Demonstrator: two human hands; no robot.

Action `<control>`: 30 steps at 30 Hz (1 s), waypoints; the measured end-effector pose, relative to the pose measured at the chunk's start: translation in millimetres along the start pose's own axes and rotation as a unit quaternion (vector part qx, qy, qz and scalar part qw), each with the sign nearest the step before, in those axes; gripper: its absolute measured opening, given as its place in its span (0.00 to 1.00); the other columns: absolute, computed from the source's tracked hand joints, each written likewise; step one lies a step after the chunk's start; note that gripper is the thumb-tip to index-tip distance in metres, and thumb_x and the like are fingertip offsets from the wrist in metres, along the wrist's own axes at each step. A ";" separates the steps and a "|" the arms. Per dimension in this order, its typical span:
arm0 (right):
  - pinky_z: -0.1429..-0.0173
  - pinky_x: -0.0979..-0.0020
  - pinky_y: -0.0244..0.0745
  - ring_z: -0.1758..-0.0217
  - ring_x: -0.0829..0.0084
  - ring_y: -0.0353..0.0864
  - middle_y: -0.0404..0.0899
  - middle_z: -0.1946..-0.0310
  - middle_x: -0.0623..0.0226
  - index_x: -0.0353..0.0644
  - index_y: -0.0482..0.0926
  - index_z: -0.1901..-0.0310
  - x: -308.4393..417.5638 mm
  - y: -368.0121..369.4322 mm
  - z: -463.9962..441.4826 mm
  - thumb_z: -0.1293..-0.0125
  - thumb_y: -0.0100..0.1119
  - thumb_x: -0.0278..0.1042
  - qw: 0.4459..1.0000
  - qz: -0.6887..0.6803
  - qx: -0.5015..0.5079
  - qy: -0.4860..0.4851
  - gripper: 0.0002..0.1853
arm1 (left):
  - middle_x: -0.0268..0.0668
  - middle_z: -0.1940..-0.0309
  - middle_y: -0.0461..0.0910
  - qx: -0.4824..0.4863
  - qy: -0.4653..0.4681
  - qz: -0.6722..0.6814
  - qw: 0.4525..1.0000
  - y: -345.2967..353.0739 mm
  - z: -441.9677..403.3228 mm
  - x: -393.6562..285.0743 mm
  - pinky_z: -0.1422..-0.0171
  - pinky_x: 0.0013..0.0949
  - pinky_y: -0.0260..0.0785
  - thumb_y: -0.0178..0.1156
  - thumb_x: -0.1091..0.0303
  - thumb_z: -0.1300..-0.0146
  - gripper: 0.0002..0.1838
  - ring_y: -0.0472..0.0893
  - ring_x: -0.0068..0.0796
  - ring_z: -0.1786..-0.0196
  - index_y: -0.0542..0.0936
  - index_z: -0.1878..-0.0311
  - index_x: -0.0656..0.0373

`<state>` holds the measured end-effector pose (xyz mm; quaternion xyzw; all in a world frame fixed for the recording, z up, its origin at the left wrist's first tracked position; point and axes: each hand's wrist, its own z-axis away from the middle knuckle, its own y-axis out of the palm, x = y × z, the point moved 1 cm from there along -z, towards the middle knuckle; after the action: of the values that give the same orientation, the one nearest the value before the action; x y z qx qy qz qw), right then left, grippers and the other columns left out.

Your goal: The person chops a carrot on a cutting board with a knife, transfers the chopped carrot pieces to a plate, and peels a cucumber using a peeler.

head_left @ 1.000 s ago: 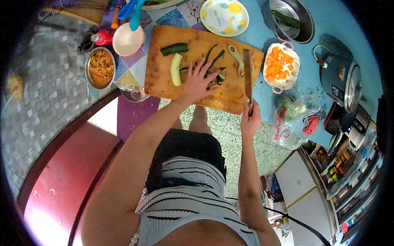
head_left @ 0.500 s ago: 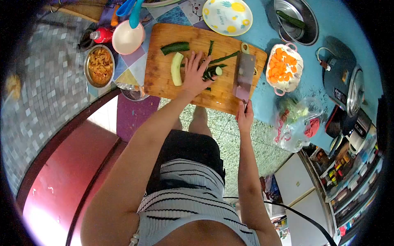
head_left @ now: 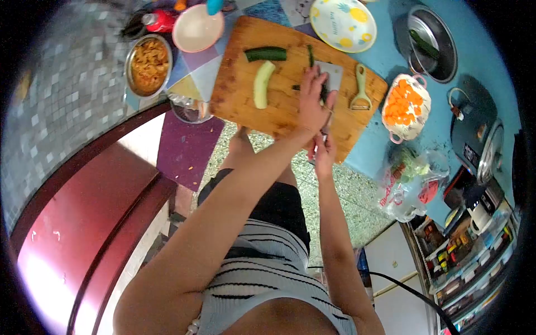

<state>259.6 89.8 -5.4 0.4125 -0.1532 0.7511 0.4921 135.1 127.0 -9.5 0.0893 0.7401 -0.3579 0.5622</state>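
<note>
My right hand (head_left: 322,153) is closed round the handle of a cleaver (head_left: 333,75), whose blade lies flat low over the wooden cutting board (head_left: 279,42). Over the blade rests my left hand (head_left: 314,103), fingers spread a little, on dark green peel strips (head_left: 323,92) that it partly hides. Another thin strip (head_left: 310,56) lies just beyond its fingertips. An unpeeled cucumber piece (head_left: 266,53) and a peeled pale one (head_left: 263,85) are on the board's left part. A green-handled peeler (head_left: 361,88) lies to the right of the blade.
Right of the board is a dish of orange slices (head_left: 404,104), with a plastic bag (head_left: 403,190) nearer me. A metal pot (head_left: 444,58) holds a cucumber. A patterned plate (head_left: 343,25), a white bowl (head_left: 197,29) and a food bowl (head_left: 149,66) stand around the board.
The cleaver has come leftward and its blade has turned flat beneath my left hand. My left hand has moved right over the peel strips. The view has shifted, and the peeler is now uncovered.
</note>
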 end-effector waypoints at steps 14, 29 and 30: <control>0.85 0.82 0.56 0.89 0.86 0.60 0.64 0.88 0.77 0.41 0.69 0.50 7.3 136.2 123.7 0.34 0.49 0.32 0.990 0.115 0.081 0.008 0.12 | 0.47 0.38 0.60 -0.098 -0.011 0.002 0.995 -210.4 43.7 -23.7 0.34 0.43 0.51 0.52 0.74 0.40 0.17 0.57 0.50 0.35 0.69 0.47 0.60; 0.88 0.76 0.58 0.90 0.77 0.61 0.67 0.85 0.69 0.38 0.68 0.67 -177.3 371.3 34.6 0.36 0.48 0.32 0.927 -0.139 0.065 0.342 0.07 | 0.40 0.57 0.73 -0.070 -0.479 0.250 0.838 -372.1 39.2 333.4 0.54 0.38 0.67 0.58 0.57 0.45 0.21 0.73 0.37 0.59 0.70 0.52 0.58; 0.88 0.76 0.59 0.89 0.78 0.62 0.68 0.83 0.68 0.38 0.68 0.67 -192.3 377.9 17.8 0.36 0.49 0.31 0.922 -0.173 0.042 0.345 0.06 | 0.38 0.59 0.72 -0.055 -0.537 0.417 0.731 -388.1 24.1 324.1 0.59 0.37 0.68 0.57 0.57 0.43 0.19 0.73 0.34 0.63 0.69 0.53 0.57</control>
<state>-25.5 -216.4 -76.2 0.1683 0.1309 0.7558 0.6191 -168.0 -258.2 -136.0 0.1503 0.2219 -0.0347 0.9628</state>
